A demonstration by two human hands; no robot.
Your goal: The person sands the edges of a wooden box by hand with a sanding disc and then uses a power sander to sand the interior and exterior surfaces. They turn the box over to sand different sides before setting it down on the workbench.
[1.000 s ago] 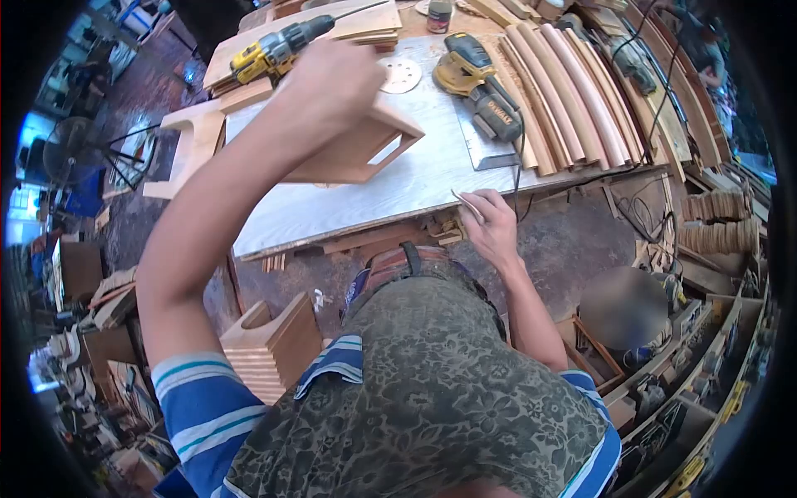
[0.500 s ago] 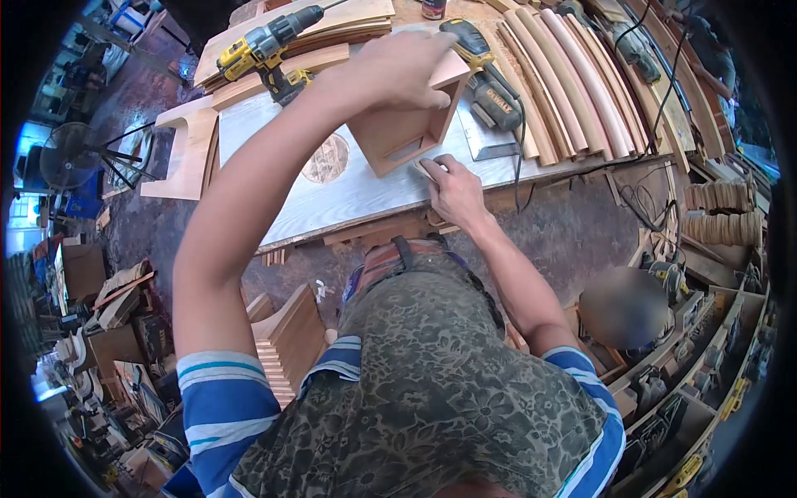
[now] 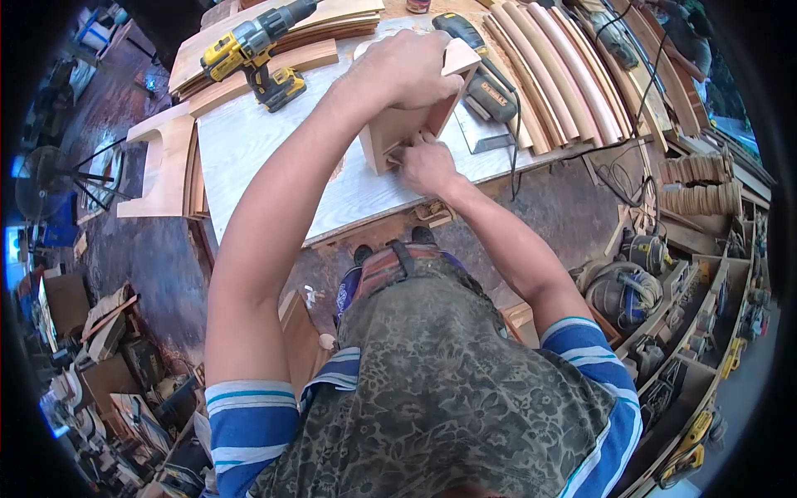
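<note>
A small open wooden box (image 3: 388, 133) is tilted up on the pale board (image 3: 249, 158) that covers the workbench. My left hand (image 3: 407, 70) grips its upper side, the fingers wrapped over the edge. Low at the box's near end, my right hand (image 3: 427, 166) has its fingers closed at the inner corner; what they hold, if anything, is hidden. A yellow and black drill (image 3: 257, 54) lies left of the box. To the right rests a DeWalt power tool (image 3: 490, 93) with a cable.
Curved wooden strips (image 3: 552, 75) are stacked at the right of the bench. Flat boards (image 3: 332, 21) lie behind the drill, and a cut-out panel (image 3: 162, 166) is at the left end. A fan (image 3: 41, 184) stands far left. Another person (image 3: 689, 41) is partly visible at the upper right.
My right hand has moved from outside the box's near edge into its lower corner. The box has turned and tilted a little in my left hand. The view has shifted slightly.
</note>
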